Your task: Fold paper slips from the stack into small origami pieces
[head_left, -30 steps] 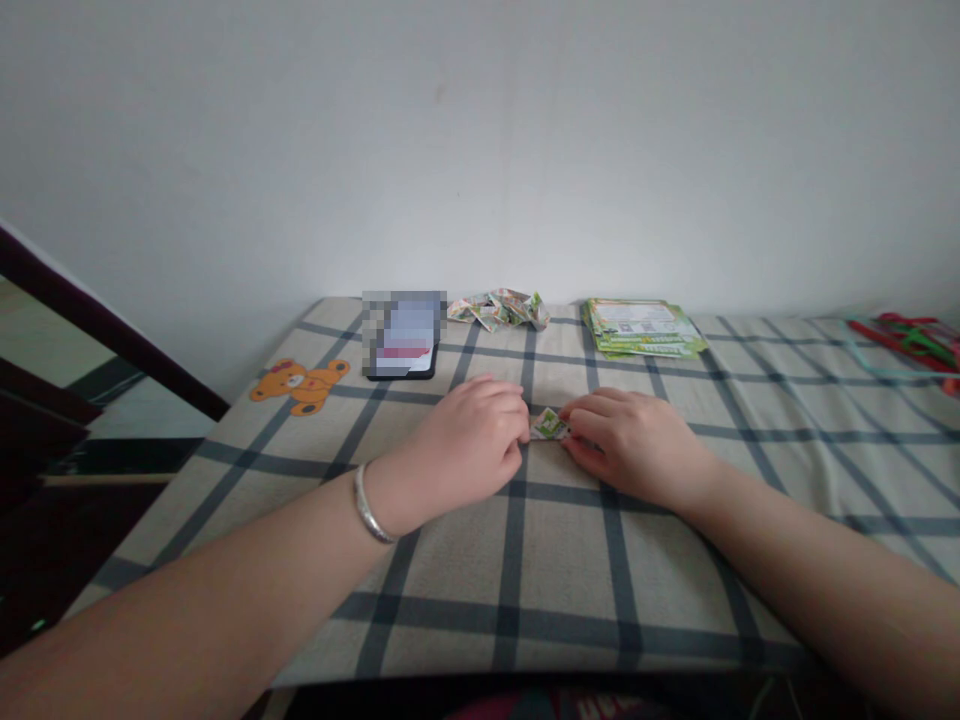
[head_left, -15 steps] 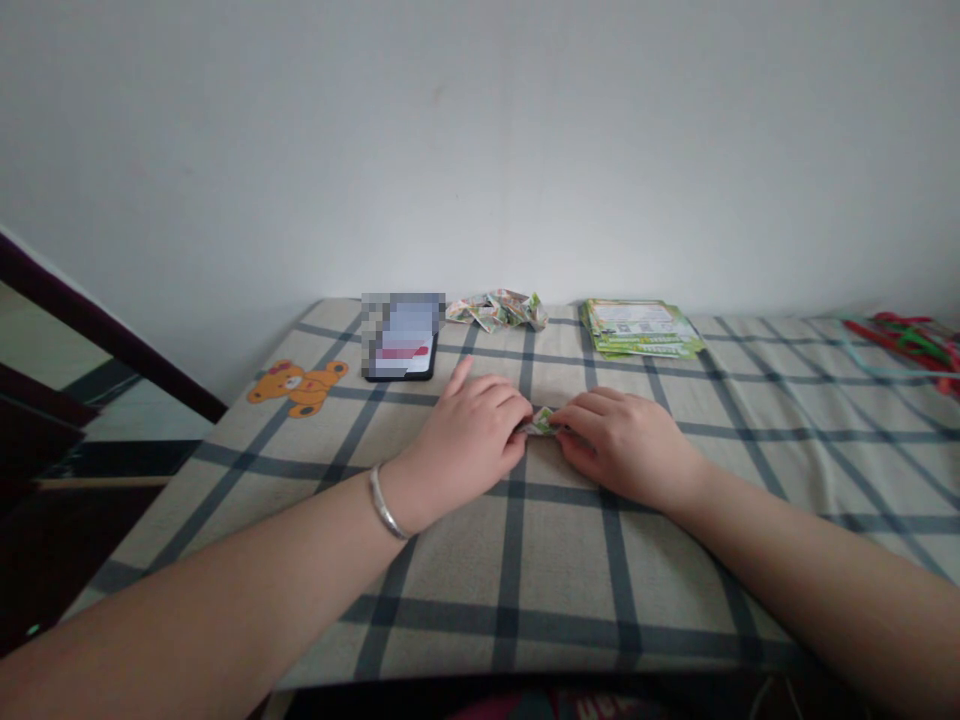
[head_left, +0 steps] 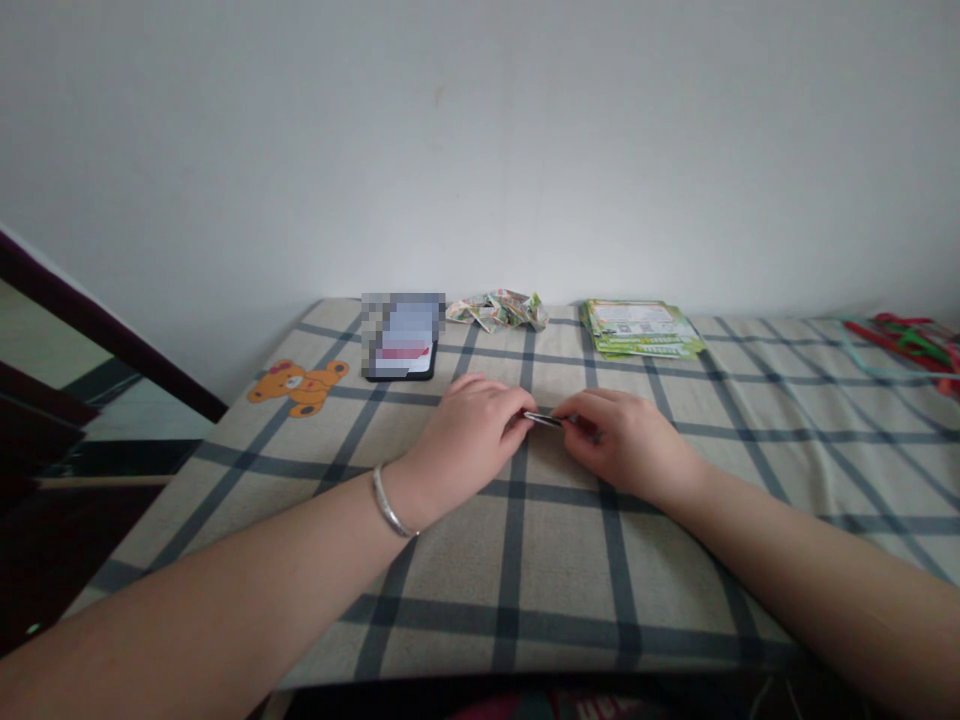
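A small folded piece of paper (head_left: 543, 419) is pinched between my two hands, just above the checked tablecloth. It shows nearly edge-on as a thin strip, light on top with a dark line along it. My left hand (head_left: 480, 430), with a silver bangle at the wrist, grips its left end between thumb and fingers. At its right end, my right hand (head_left: 619, 440) is closed with thumb and forefinger on the paper. My fingers cover both ends.
Folded printed paper pieces (head_left: 501, 310) lie by the wall, right of a phone (head_left: 405, 340). A stack of green printed sheets (head_left: 641, 330) lies farther right. Red and green items (head_left: 911, 345) sit at the right edge. A bear picture (head_left: 296, 387) marks the left of the tablecloth (head_left: 562, 560).
The paper has tilted from showing its green printed face to nearly edge-on. My left forefinger, raised before, has come down toward the others.
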`<state>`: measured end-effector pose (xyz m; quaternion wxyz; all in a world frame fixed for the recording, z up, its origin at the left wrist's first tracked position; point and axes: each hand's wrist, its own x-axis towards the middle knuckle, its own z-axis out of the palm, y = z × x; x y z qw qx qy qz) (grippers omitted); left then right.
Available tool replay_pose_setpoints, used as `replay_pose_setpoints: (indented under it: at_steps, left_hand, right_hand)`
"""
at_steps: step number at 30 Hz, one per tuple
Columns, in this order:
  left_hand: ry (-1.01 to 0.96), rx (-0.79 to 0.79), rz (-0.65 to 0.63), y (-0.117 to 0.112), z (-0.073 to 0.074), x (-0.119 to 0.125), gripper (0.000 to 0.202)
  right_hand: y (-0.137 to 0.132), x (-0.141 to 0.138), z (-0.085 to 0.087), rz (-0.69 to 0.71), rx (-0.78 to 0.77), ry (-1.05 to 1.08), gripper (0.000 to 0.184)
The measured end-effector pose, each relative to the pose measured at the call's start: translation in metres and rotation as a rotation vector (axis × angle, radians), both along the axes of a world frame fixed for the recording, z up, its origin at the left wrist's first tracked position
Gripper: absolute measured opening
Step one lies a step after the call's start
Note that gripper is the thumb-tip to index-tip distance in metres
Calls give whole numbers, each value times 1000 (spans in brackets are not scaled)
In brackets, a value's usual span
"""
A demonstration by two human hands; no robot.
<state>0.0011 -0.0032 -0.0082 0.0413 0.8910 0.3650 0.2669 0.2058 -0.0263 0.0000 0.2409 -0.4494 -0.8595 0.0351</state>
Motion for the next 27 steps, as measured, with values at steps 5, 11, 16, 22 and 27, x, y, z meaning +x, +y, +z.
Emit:
replay_pose_setpoints:
  at_steps: [5,11,16,22,27]
  left_hand:
    - [-88,-70,31,1,-1,1,4]
    - [-177,-90,24,1,-1,3,5]
    - [-281,-211,-10,1,-4,5,8]
    - [-373,-301,15,3,-8,7,7]
    - [-376,-308,-21,3,-7,7,8]
  right_hand:
    - [-2,-3,0,-25,-110,153,17]
    - [-2,-6,-1,-58,-268,279,13]
    - [-1,-9,-4,-34,-318,358,10]
    - [2,-11,-7,-27,-344,433,9]
    - [2,-10,-8,-6,-333,477,6]
